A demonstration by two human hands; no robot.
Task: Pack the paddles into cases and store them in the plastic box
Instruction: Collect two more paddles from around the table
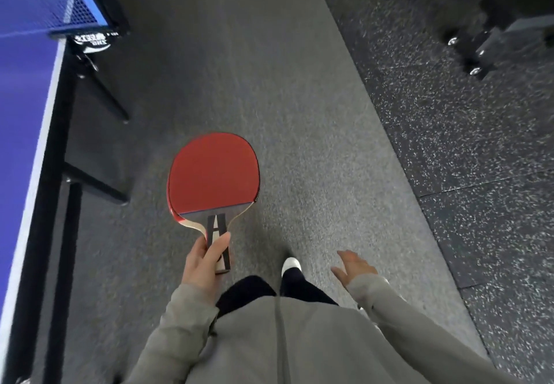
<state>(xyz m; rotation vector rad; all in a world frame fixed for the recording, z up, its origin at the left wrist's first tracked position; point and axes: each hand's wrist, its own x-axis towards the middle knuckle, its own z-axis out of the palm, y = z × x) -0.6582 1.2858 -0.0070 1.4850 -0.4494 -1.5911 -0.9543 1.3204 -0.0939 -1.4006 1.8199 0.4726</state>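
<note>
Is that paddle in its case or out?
Out. The paddle shows its bare red rubber, and the left hand grips its uncovered handle.

The person's left hand [205,263] is held out low in front of the body. Its fingers are wrapped round the handle of a paddle [212,173], with one digit laid straight up along the handle's face and the blade pointing away from them. The left forearm [171,320], in a grey sleeve, angles forward to it. The right hand [353,266] is out to the side, holding nothing, its fingers loosely spread and nearly straight, at the end of the grey-sleeved right forearm [398,308].
</note>
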